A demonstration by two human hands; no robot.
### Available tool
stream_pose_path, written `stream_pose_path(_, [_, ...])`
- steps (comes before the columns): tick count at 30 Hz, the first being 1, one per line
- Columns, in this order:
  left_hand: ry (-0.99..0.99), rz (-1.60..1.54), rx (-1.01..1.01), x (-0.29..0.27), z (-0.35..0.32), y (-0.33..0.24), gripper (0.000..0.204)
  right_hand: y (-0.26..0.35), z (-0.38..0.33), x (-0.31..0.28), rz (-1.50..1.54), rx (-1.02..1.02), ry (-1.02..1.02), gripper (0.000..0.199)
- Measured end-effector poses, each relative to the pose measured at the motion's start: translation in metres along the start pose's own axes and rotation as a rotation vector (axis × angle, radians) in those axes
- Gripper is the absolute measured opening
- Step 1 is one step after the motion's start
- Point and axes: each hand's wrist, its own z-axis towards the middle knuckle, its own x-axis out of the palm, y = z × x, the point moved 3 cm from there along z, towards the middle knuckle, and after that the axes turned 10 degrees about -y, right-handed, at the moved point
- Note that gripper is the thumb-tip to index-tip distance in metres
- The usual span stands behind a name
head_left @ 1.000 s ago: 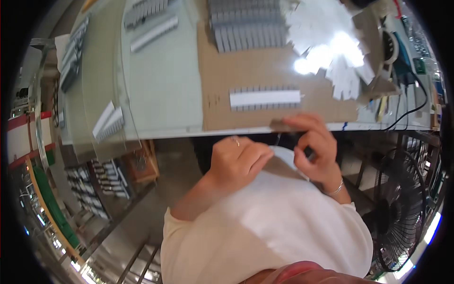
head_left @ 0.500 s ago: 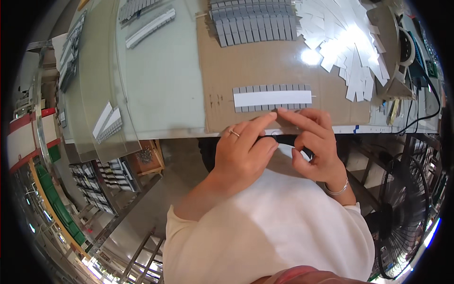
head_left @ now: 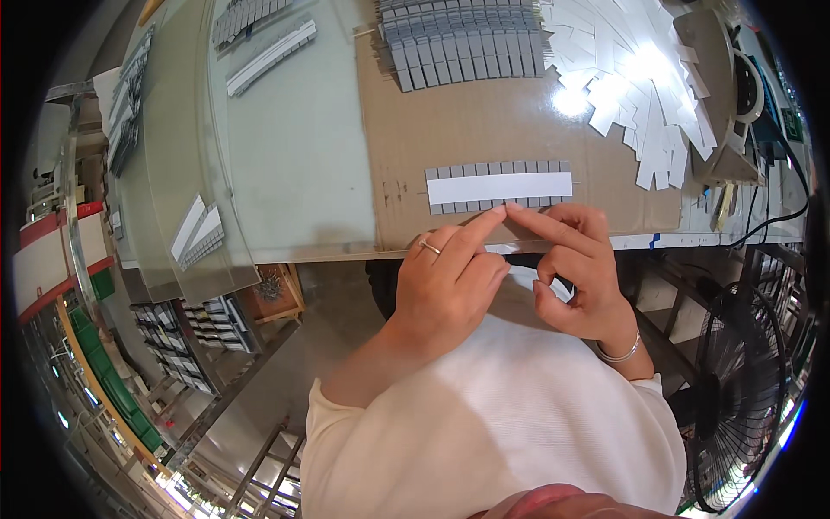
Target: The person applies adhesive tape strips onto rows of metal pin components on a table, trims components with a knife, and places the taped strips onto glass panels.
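Observation:
A row of small grey pieces (head_left: 450, 204) lies on a brown cardboard sheet (head_left: 484, 121), with a long white strip (head_left: 500, 187) stuck across it. My left hand (head_left: 450, 281), a ring on one finger, stretches its forefinger to the row's near edge. My right hand (head_left: 577, 268), a bracelet at the wrist, points its forefinger to the same edge, so the two fingertips almost meet. The other fingers of both hands are curled. A white curl shows under my right thumb; I cannot tell whether it is a held strip.
More grey pieces (head_left: 467, 39) lie in rows at the cardboard's far side, beside a heap of loose white strips (head_left: 631, 78). Left of the cardboard, a glass-topped bench (head_left: 294, 156) carries more taped rows (head_left: 270, 56). A floor fan (head_left: 743, 389) stands at the right.
Both hands have risen from the bench's near edge to the taped row, and the forefingers now rest along its near side. The view has shifted closer to the bench.

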Motion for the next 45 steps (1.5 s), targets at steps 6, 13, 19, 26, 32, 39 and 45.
stream_pose_path(6, [-0.032, -0.02, -0.009, -0.002, -0.001, -0.001, 0.02, 0.002, -0.003, -0.002, 0.03, 0.025, 0.005, 0.023])
stream_pose_path(13, [0.018, 0.059, 0.016, 0.001, -0.002, -0.003, 0.015, 0.004, 0.0, -0.001, -0.054, 0.025, -0.003, 0.022])
stream_pose_path(19, [-0.002, 0.03, 0.019, 0.002, -0.002, -0.003, 0.016, 0.0, -0.004, -0.015, 0.047, -0.047, -0.074, 0.02])
stream_pose_path(26, [0.089, -0.019, 0.143, 0.01, 0.004, -0.011, 0.02, -0.006, -0.003, -0.031, 0.08, 0.019, -0.033, 0.019])
stream_pose_path(32, [0.099, 0.098, 0.116, 0.015, 0.002, -0.012, 0.019, -0.006, -0.004, -0.018, 0.033, 0.003, -0.013, 0.019])
stream_pose_path(39, [0.09, 0.114, 0.115, 0.016, 0.003, -0.013, 0.019, -0.008, -0.001, -0.016, 0.005, 0.005, -0.004, 0.02])
stream_pose_path(45, [0.093, 0.138, 0.114, 0.016, 0.005, -0.014, 0.009, -0.009, -0.001, -0.016, -0.003, 0.011, 0.002, 0.02])
